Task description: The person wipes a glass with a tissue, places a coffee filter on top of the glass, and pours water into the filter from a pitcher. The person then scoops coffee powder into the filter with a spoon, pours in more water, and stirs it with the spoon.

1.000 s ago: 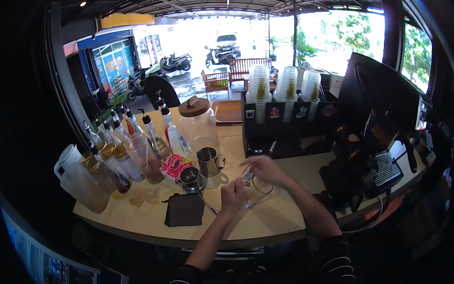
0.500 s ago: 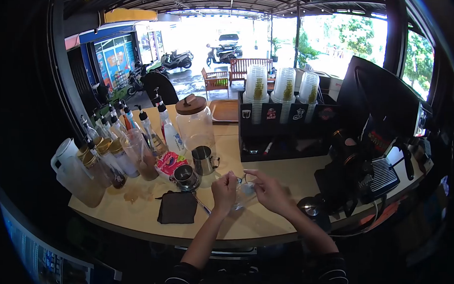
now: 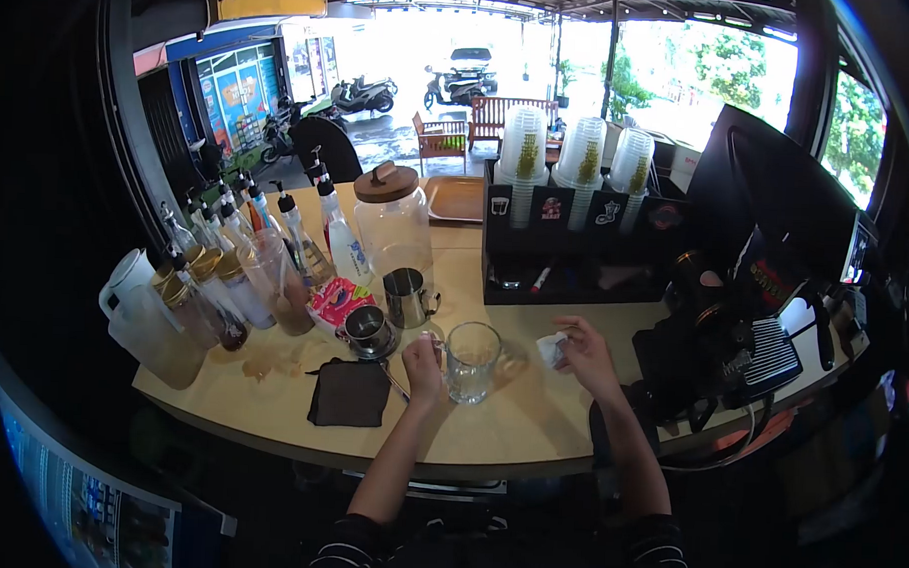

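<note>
Currently, a clear glass mug (image 3: 473,367) on the counter (image 3: 530,417) is gripped at its left side by the curled left hand (image 3: 424,368); farther right, a white wad (image 3: 549,350), apparently tissue, is pinched by the right hand (image 3: 586,359). Left of both, a dark cloth (image 3: 349,392) is seen.

At the upper centre, a wooden bench (image 3: 487,113) is being lit by bright daylight; at the upper right, trees (image 3: 727,71) are being framed by dark posts (image 3: 812,86).
</note>
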{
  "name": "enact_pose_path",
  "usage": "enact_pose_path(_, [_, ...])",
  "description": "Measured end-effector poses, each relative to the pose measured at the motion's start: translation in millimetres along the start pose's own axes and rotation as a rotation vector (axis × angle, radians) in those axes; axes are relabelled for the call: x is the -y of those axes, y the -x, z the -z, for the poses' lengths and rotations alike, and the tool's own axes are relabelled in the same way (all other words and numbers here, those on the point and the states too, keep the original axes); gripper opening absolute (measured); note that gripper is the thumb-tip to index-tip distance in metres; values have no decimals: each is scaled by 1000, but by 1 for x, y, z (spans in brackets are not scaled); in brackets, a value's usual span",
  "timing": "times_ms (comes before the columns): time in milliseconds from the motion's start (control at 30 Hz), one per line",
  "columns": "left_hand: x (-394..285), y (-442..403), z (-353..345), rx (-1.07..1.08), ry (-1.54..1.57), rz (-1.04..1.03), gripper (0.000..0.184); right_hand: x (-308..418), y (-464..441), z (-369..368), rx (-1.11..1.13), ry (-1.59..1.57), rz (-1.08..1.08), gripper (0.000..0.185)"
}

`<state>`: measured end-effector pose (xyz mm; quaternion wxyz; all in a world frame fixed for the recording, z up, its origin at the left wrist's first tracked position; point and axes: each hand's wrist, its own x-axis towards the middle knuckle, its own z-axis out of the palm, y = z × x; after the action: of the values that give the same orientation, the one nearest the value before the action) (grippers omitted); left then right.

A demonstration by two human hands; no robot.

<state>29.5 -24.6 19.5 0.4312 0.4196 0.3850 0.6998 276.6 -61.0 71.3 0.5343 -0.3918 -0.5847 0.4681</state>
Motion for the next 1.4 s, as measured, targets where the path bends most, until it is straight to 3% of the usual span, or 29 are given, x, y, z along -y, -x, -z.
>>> enact_pose_path(67, [5,-2,2,-53,32,-27,40,-25,-5,11,-208,293,-68,25])
enact_pose_path(100, [9,-3,4,-54,31,-24,40,-28,-5,13,-208,293,-72,25])
enact_pose_path(167, [17,-3,8,-76,50,-92,33,-34,-5,17,-286,729,-63,18])
enact_pose_path(267, [19,-2,5,-128,63,-94,34,-40,-3,20,-340,814,23,16])
enact_pose_path(400, [15,2,1,-170,0,-68,41,-57,-8,27,-316,907,31,25])
enact_pose_path(467, [18,1,1,-186,18,-72,41,-58,-6,19,-523,1335,274,39])
enact_pose_path(500, [19,2,1,-190,18,-69,41,-56,-6,14,-518,1336,272,39])
enact_pose_path(567, [19,1,1,-201,56,-49,38,-50,-7,4,-304,970,295,55])
enact_pose_path(633, [17,0,-1,-233,83,5,37,-10,-2,-31,4,518,-163,71])
enact_pose_path(667, [16,1,-2,-259,110,60,36,-13,-1,-47,6,517,-163,71])
enact_pose_path(733, [13,2,-3,-225,130,41,35,-26,3,-75,174,569,205,75])
enact_pose_path(867, [28,-4,15,-58,164,-43,27,-56,-9,-104,94,355,119,87])
enact_pose_path(967, [6,-1,10,-139,151,-31,18,-62,-13,-109,68,247,112,87])
enact_pose_path(1033, [-3,-2,26,-105,132,-56,25,-67,-14,-109,81,242,120,85])
enact_pose_path(1100, [-17,0,47,-111,-174,-209,28,-72,-12,-110,92,180,82,83])
enact_pose_path(1167, [-25,-9,78,-130,-252,-194,32,-76,-10,-108,95,110,34,82])
enact_pose_path(1233, [-55,-18,95,-84,-597,-305,34,-77,-11,-99,126,132,10,79])
enact_pose_path(1333, [-55,-40,120,-25,-762,-365,46,-92,-22,-74,-76,-68,-6,46])
enact_pose_path(1367, [-54,-47,127,25,-856,-398,52,-94,-26,-64,-75,-62,-6,46])
enact_pose_path(1400, [-54,-54,131,53,-940,-411,67,-91,-29,-58,-290,-126,-16,41])
